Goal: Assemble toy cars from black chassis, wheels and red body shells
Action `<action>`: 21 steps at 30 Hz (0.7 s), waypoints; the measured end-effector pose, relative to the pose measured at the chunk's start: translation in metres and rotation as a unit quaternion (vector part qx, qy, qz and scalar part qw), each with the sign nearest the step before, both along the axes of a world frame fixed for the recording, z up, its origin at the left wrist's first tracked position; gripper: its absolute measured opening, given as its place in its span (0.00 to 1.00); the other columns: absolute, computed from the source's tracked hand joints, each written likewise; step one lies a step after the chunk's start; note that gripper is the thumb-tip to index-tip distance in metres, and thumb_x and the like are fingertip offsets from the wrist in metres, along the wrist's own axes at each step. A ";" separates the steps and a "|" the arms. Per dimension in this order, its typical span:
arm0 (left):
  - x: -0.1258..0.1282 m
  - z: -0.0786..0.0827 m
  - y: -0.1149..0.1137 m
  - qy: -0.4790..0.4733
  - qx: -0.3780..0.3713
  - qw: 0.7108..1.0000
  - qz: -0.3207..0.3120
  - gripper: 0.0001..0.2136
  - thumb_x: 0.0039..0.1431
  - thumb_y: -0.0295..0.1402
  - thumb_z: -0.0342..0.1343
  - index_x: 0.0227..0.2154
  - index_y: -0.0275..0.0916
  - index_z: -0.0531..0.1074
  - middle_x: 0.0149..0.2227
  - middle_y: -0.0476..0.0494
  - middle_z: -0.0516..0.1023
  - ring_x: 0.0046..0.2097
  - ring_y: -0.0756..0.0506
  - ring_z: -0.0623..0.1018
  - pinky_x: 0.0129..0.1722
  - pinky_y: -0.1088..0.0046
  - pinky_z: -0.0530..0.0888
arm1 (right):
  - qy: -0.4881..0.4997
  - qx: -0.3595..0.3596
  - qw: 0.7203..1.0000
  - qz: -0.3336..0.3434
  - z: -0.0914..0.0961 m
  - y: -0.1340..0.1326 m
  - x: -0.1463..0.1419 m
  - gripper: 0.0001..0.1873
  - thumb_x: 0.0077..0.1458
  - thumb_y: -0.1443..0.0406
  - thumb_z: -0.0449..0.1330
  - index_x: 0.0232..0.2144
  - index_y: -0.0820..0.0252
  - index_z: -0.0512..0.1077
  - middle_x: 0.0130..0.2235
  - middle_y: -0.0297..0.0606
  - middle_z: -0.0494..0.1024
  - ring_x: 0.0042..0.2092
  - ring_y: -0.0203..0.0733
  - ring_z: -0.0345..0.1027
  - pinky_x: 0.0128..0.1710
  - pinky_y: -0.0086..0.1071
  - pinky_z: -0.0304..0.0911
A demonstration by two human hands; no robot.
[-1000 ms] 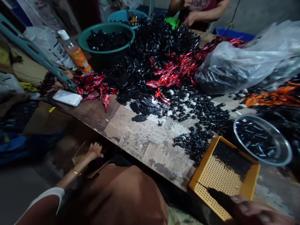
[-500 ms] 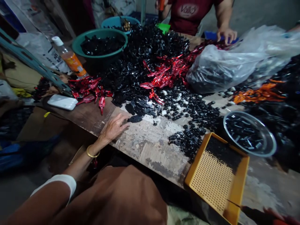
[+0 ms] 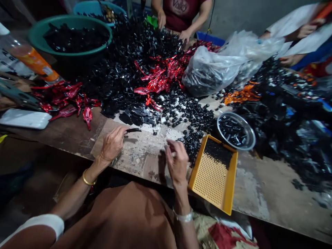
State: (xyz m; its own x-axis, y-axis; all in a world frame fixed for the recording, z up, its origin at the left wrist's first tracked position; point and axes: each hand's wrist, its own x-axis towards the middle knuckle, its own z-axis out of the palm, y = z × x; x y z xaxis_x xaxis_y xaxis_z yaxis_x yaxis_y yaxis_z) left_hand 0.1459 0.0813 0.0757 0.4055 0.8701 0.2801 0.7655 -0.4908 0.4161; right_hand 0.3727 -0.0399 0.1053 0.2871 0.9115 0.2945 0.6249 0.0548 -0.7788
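Note:
My left hand (image 3: pixel 112 144) rests over the worn wooden table (image 3: pixel 145 155) and pinches a flat black plastic piece (image 3: pixel 132 130) between its fingertips. My right hand (image 3: pixel 176 159) hovers just right of it with the fingers curled together; what they hold, if anything, is too small to make out. Just beyond both hands lie a small stack of flat black pieces (image 3: pixel 137 116) and a scatter of small black caps (image 3: pixel 192 117). A yellow perforated tray (image 3: pixel 215 176) with tiny black bits at its far end sits right of my right hand.
A metal bowl (image 3: pixel 236 131) of black parts stands behind the tray. Heaps of black parts (image 3: pixel 135 52) and red foil-like pieces (image 3: pixel 160 74) fill the middle. A green basin (image 3: pixel 67 34), an orange bottle (image 3: pixel 31 58), a clear plastic bag (image 3: pixel 220 65) and a white flat object (image 3: pixel 24 118) ring them. Other people's hands (image 3: pixel 185 34) work at the far side.
My left hand came up from below the table, reached the black pieces and picked one up. My right hand moved in from the lower right to the table's front. The view shifted.

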 end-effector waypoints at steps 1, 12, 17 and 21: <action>0.000 0.002 -0.005 -0.024 -0.011 1.000 -0.003 0.16 0.63 0.26 0.39 0.42 0.37 0.72 0.37 0.39 0.77 0.42 0.42 0.75 0.42 0.67 0.70 | -0.029 -0.021 0.999 -0.003 -0.004 0.012 -0.005 0.12 0.63 0.63 0.52 0.44 0.60 0.70 0.42 0.42 0.72 0.41 0.41 0.68 0.40 0.37 0.67; -0.007 -0.006 -0.017 -0.197 -0.196 0.960 -0.022 0.12 0.60 0.39 0.45 0.36 0.42 0.73 0.37 0.44 0.81 0.39 0.43 0.78 0.41 0.69 0.73 | 0.047 -0.173 0.983 0.047 -0.016 0.067 -0.019 0.08 0.55 0.61 0.54 0.34 0.59 0.70 0.34 0.38 0.72 0.34 0.40 0.64 0.35 0.33 0.62; -0.013 -0.009 -0.005 -0.163 -0.222 0.959 -0.072 0.12 0.58 0.41 0.46 0.33 0.43 0.73 0.34 0.46 0.80 0.38 0.43 0.78 0.40 0.70 0.72 | 0.234 -0.279 0.927 0.090 -0.007 0.050 -0.013 0.11 0.54 0.60 0.52 0.32 0.61 0.70 0.24 0.32 0.69 0.24 0.33 0.59 0.24 0.27 0.57; -0.006 -0.007 -0.002 -0.085 -0.221 0.967 -0.099 0.13 0.59 0.39 0.44 0.34 0.43 0.73 0.36 0.45 0.80 0.40 0.42 0.78 0.39 0.69 0.71 | 0.034 -0.259 0.965 0.015 -0.013 0.058 -0.016 0.10 0.57 0.65 0.50 0.31 0.60 0.71 0.30 0.37 0.72 0.34 0.39 0.66 0.39 0.34 0.62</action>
State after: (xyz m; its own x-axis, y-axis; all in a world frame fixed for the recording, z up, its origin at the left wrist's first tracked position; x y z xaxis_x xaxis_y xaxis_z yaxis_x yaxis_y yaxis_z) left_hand 0.1397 0.0793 0.0689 0.5573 0.8299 -0.0235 0.5769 -0.3667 0.7299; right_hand 0.3562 0.0183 0.0919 0.2600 0.9397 -0.2221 0.5760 -0.3355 -0.7454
